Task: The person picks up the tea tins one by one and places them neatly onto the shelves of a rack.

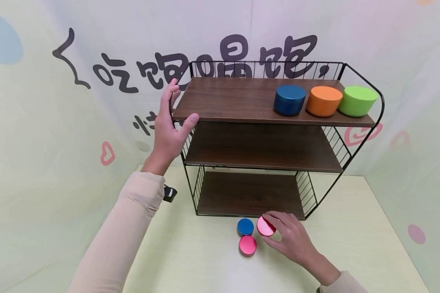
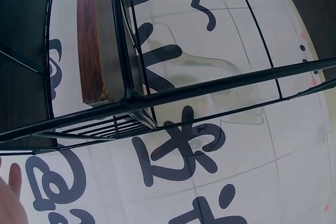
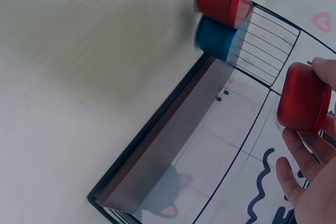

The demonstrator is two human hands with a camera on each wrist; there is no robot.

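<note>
My left hand grips the upper left corner of a three-tier shelf rack, thumb against the front edge of the top board and fingers around the side wire. In the left wrist view, part of this hand shows at the lower left edge. My right hand pinches a round red tin by its sides, thumb opposite the fingers, in front of the lowest board. Left of the hand, a small blue tin and a second red tin stand close together on the table.
On the right half of the top board, larger blue, orange and green tins stand in a row. The rack has black wire sides and stands on a pale table. Behind it hangs a printed cloth.
</note>
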